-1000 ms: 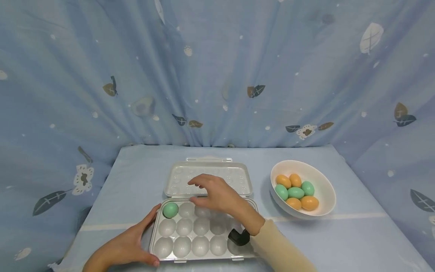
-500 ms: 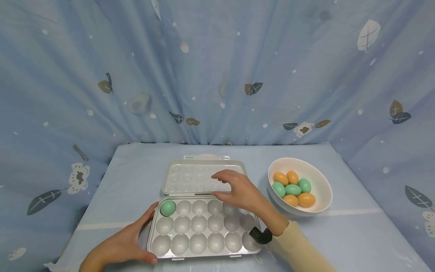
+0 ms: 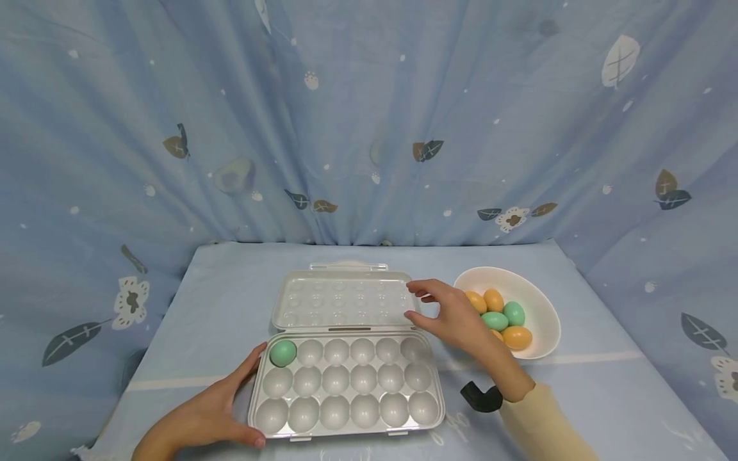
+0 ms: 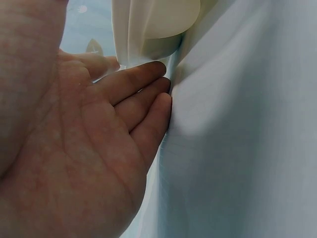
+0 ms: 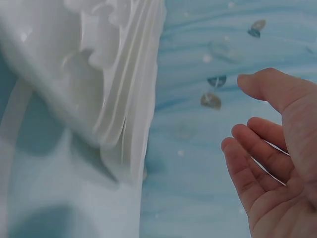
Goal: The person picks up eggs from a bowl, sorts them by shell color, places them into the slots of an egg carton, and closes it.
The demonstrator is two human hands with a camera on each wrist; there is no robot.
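A white egg carton (image 3: 346, 435) lies in the head view with its clear lid (image 3: 346, 299) folded back. One green egg (image 3: 283, 353) sits in its back left cup; the other cups hold nothing. My left hand (image 3: 207, 408) touches the carton's left end, thumb by the front corner and forefinger along the side. In the left wrist view its fingers (image 4: 141, 106) are nearly straight. Loosely bent and holding nothing, my right hand (image 3: 455, 315) hovers between the lid and a white bowl (image 3: 546, 320), overlapping the bowl's left side in this view.
Several orange eggs (image 3: 517, 337) and green eggs (image 3: 494, 321) lie in the bowl, some hidden behind my right hand. A black camera mount (image 3: 482, 397) is on my right wrist. Blue patterned curtains (image 3: 369, 128) hang behind the cloth-covered table (image 3: 230, 282).
My right hand has moved right, from above the carton to beside the bowl, uncovering the cups. My left hand has stayed at the carton's left end. The head view has shifted slightly.
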